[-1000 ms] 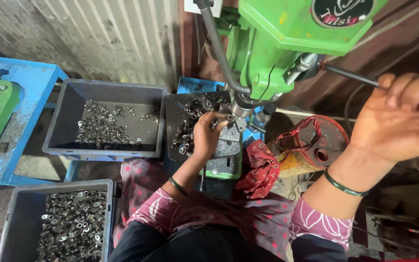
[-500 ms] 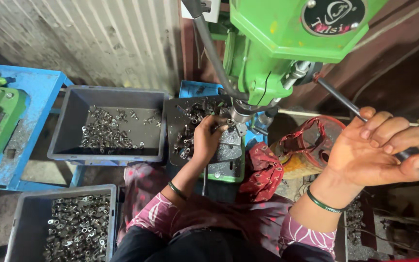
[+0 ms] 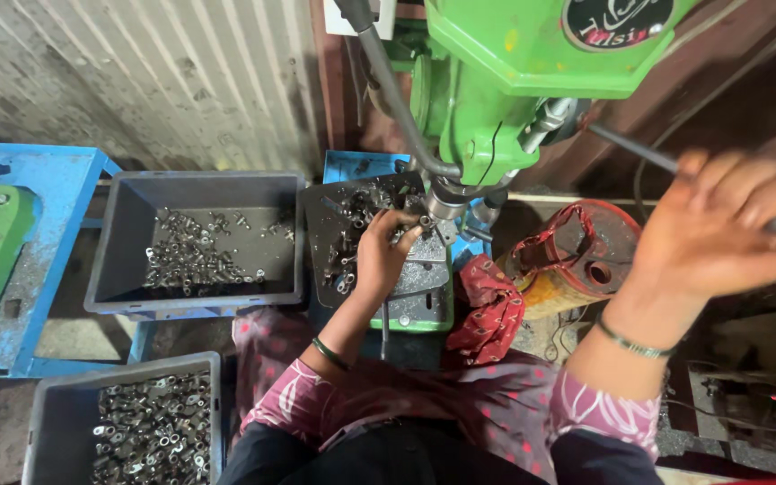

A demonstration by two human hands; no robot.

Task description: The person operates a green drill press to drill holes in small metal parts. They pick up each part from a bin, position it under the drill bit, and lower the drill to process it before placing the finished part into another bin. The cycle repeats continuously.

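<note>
My left hand (image 3: pixel 384 254) rests on the drill table (image 3: pixel 424 286) of the green drill press (image 3: pixel 505 85), its fingers pinching a small metal part (image 3: pixel 423 221) under the spindle (image 3: pixel 447 195). My right hand (image 3: pixel 727 226), blurred by motion, is closed around the dark feed lever (image 3: pixel 632 148) on the right of the machine. Behind the left hand, a dark tray (image 3: pixel 341 229) holds several loose metal parts.
A grey bin (image 3: pixel 192 244) with scattered metal pieces stands left of the machine. Another grey bin (image 3: pixel 135 427) at the bottom left is full of similar parts. A blue stand (image 3: pixel 47 224) is at far left. A red cloth (image 3: pixel 489 314) and a reddish container (image 3: pixel 586 256) lie right of the table.
My right hand has swung the feed lever down and toward me. My left hand has stayed at the spindle with the part.
</note>
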